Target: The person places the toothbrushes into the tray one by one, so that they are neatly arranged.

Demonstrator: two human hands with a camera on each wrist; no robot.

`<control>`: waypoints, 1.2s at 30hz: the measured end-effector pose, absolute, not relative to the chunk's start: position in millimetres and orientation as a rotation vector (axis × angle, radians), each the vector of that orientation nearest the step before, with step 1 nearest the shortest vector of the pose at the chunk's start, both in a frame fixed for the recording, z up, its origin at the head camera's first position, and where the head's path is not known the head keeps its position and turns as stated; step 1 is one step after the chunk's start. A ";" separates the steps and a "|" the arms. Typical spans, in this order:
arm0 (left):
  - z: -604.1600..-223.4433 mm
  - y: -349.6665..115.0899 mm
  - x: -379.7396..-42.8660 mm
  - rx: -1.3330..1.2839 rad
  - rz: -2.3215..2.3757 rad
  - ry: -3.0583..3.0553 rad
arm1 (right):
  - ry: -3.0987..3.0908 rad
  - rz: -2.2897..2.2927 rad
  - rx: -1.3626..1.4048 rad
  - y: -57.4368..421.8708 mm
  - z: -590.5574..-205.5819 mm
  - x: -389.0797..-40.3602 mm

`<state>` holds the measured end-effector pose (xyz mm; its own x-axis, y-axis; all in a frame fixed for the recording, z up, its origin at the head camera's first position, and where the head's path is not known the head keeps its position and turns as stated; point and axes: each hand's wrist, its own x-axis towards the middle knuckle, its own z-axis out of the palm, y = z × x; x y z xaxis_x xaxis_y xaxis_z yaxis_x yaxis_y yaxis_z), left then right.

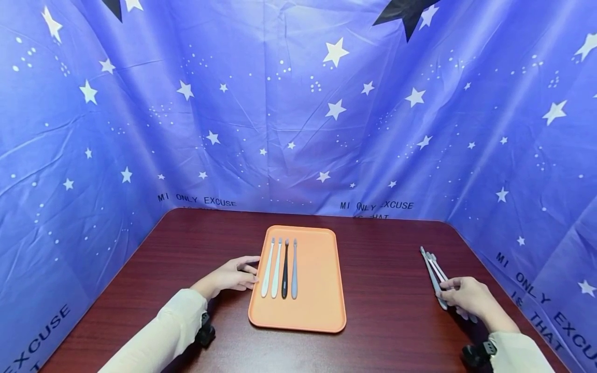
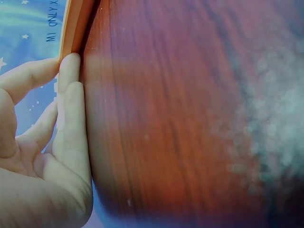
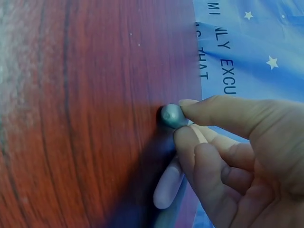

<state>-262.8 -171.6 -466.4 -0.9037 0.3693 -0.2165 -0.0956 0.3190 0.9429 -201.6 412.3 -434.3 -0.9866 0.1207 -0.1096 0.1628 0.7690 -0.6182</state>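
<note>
Preferably, keep the pinch narrow

R hand [image 1: 468, 298], at approx. 3 o'clock from the orange tray [image 1: 319, 269], holds a grey toothbrush [image 1: 433, 277] betw. thumb and index; its head points to abt. 11. Other brushes [image 1: 438, 269] lie close beside it; whether the remaining fingers touch them, one cannot tell. It seems wise to raise it straight, w/o dragging these neighbours.

L hand [image 1: 228, 274] is at the tray's 9 o'clock, fingers nearly straight, tips touching the edge, gripping nothing; light pressure should steady it. On the tray, two white brushes [image 1: 276, 269], a black brush [image 1: 285, 274] and a blue-grey brush [image 1: 294, 274] lie side by side, heads toward 12.
</note>
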 end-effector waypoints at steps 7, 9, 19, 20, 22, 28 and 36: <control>-465.8 -172.1 -262.6 0.239 1.598 2.219 | 2.939 -0.979 0.181 410.1 -435.8 -202.1; -466.2 -172.4 -262.5 0.239 1.598 2.221 | 2.947 -0.966 0.174 409.7 -436.2 -202.5; -467.1 -172.2 -263.3 0.240 1.604 2.219 | 2.955 -0.913 0.113 405.9 -438.9 -202.8; -467.1 -172.2 -263.4 0.242 1.605 2.219 | 2.959 -0.908 0.108 405.9 -438.9 -203.1; -467.5 -172.4 -263.6 0.244 1.605 2.219 | 2.961 -0.902 0.119 405.9 -438.8 -203.7; -468.5 -173.1 -264.0 0.251 1.612 2.213 | 2.941 -0.903 0.134 404.5 -437.1 -203.8; -467.6 -172.8 -263.4 0.246 1.624 2.199 | 2.944 -0.951 0.102 399.6 -438.3 -200.3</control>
<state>-263.4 -172.8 -467.6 -0.9067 0.3668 -0.2083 -0.0912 0.3117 0.9458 -200.3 399.6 -438.3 -0.9968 0.0489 -0.0637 0.0769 0.8090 -0.5827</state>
